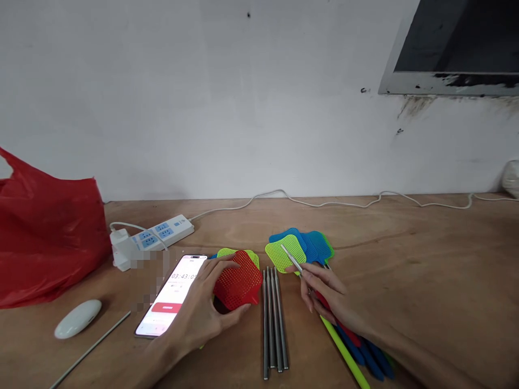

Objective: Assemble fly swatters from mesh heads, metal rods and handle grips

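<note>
My left hand (206, 305) is closed on a red perforated fly swatter head (239, 280), thumb at its near edge and fingers at its far edge. Under it lie more heads, one of them yellow-green (254, 258). Between the fingers of my right hand (324, 292) is a thin silver rod (291, 256), its tip pointing up and left over another yellow-green swatter head (279, 254). A red grip (349, 332) shows beneath that hand; whether it joins the rod is hidden. Several metal rods (272, 319) lie side by side between my hands.
Blue swatter heads (316, 246) lie behind my right hand, with a yellow-green handle (344, 351) and blue handles (367, 359) nearer me. To the left are a lit phone (174, 294), a power strip (162, 232), a white oval object (78, 320) and a red plastic bag (48, 237).
</note>
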Motion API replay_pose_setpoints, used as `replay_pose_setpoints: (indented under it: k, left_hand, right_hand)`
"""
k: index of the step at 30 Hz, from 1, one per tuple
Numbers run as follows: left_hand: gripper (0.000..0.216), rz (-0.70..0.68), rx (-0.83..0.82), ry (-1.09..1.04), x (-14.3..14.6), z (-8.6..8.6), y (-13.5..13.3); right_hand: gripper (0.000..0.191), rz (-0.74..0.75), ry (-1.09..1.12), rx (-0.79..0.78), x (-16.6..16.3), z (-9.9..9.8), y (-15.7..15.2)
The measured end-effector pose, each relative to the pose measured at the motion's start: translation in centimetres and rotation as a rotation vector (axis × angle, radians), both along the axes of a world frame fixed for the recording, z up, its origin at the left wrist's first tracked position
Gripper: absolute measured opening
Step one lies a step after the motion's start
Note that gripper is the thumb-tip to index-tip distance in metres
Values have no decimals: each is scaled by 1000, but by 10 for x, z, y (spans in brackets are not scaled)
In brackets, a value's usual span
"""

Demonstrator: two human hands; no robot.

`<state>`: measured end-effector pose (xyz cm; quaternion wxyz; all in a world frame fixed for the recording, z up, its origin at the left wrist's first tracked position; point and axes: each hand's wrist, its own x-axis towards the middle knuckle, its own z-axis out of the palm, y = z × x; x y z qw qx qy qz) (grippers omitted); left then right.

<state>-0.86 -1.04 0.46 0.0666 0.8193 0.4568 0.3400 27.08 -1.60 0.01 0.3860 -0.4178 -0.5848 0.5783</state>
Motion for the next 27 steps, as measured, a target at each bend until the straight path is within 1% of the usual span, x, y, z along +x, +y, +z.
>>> replay_pose_setpoints:
  k: [5,8,12,15,21,24,27]
  left_hand:
    - [49,7,-26,-84,1,3,-1]
    - [47,22,-51,-124,2,3,0]
    - [49,34,-64,-147,2,0,0]
    - [52,56,-79,-150,1,-2,-1]
    - [53,99,-117,-161,3,0,-3]
    - [51,88,-102,-169,2,0,-2]
    - [47,68,-140,-228,1,0,-1]
  right_hand:
    - [49,279,-145,-112,3,3,-3]
    - [47,360,-165,-148,4,2,-5]
    - [47,390,-149,-178,4,-1,-8]
    - [44,395,-141,-183,4,-1,-8]
    - [41,342,-142,-176,3,1,-9]
    - [41,332,-151,-186,2,0,-10]
    - [41,309,-153,-176,0,1,-10]
